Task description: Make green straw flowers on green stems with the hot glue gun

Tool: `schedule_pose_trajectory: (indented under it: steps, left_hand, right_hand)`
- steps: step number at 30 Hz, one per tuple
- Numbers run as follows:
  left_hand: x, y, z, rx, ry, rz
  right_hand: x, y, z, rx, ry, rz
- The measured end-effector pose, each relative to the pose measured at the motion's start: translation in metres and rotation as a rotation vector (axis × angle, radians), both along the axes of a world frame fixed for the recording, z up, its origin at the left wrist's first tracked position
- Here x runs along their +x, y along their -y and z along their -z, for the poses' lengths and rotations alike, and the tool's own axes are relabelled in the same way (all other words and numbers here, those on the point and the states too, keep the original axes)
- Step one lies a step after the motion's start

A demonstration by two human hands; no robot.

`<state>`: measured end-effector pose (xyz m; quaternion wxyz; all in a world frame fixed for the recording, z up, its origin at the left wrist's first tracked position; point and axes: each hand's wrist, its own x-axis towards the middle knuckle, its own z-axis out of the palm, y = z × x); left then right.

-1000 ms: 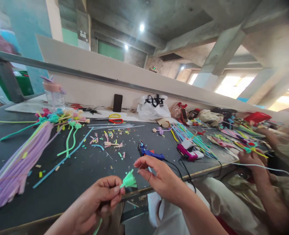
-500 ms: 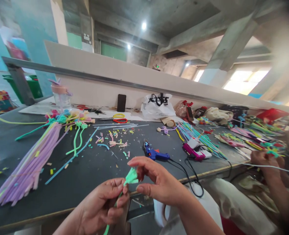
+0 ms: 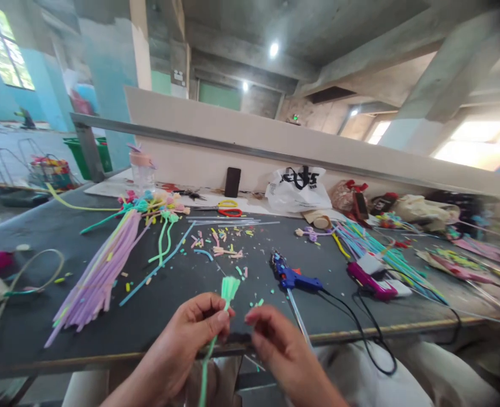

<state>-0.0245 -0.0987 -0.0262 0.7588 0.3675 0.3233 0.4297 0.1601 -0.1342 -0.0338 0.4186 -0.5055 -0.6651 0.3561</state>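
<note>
The right hand [image 3: 281,347] has moved off the green tuft [image 3: 230,288] and now stands apart from it, to its right. The tuft has turned from a rightward lean to nearly upright. The camera view has swung left.

Left hand [image 3: 194,328]: grasping the tuft at its narrow base, between thumb and fingers. The stem [image 3: 205,373] hangs below the grip.

Right hand: released, fingers loosely curled, blurred; no held item is visible.

Tuft position: above the left fingertips, splayed end up, seen against the table [image 3: 148,328]. The blue glue gun [image 3: 294,277] lies to its right, untouched, with a clear stick [image 3: 300,316] beneath.

Assessment: the left hand alone appears to support the piece, leaving the splayed end unobstructed.
</note>
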Motion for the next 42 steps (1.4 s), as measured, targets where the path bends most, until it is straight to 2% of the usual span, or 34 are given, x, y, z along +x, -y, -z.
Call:
schedule_pose_trajectory:
  steps: [2,4,5,9,12,16,20,24,27,30,33,36,38,40,42]
  left_hand:
    - [0.001,0.002,-0.005,0.030,-0.047,-0.082]
    - [0.003,0.004,-0.009,0.019,-0.066,-0.123]
    - [0.005,0.005,-0.010,0.009,-0.075,-0.126]
    - [0.009,0.005,-0.009,-0.005,-0.119,-0.098]
    - [0.010,0.002,-0.005,-0.002,-0.108,-0.078]
    - [0.008,-0.002,-0.003,-0.012,-0.068,0.016]
    - [0.009,-0.002,-0.004,-0.039,-0.023,0.027]
    - [0.013,-0.001,-0.006,-0.079,0.021,0.046]
    - [0.015,-0.001,-0.010,-0.104,-0.012,0.050]
    - [0.014,-0.004,-0.013,-0.014,-0.101,-0.077]
    - [0.013,-0.012,-0.009,0.152,-0.194,-0.134]
    - [0.010,-0.024,0.000,0.102,-0.205,-0.136]
    - [0.007,-0.032,0.006,0.046,-0.202,-0.115]
    - [0.004,-0.037,0.009,0.009,-0.191,-0.087]
    - [0.001,-0.041,0.011,-0.020,-0.176,-0.070]
  right_hand:
    - [-0.020,-0.001,0.012,-0.027,-0.127,-0.116]
    - [-0.040,-0.004,0.014,-0.080,-0.345,-0.259]
    - [-0.049,-0.006,0.013,-0.108,-0.427,-0.284]
    - [-0.069,-0.012,0.015,-0.307,-0.720,-0.201]
    - [-0.071,-0.013,0.026,-0.475,-0.908,-0.246]
    - [-0.064,-0.012,0.030,-0.505,-0.970,-0.343]
    - [-0.058,-0.013,0.026,-0.542,-1.010,-0.444]
    - [-0.059,-0.017,0.034,-0.523,-0.995,-0.448]
    - [-0.055,-0.018,0.043,-0.529,-0.882,-0.405]
    - [-0.038,-0.015,0.040,-0.508,-0.592,-0.287]
    - [-0.011,-0.013,0.023,-0.365,-0.241,0.024]
    - [0.017,-0.017,0.002,-0.184,-0.073,0.244]
    - [0.034,-0.023,-0.008,-0.043,0.153,0.341]
    - [0.053,-0.030,-0.013,0.076,0.478,0.409]
    - [0.074,-0.038,-0.015,0.118,0.698,0.449]
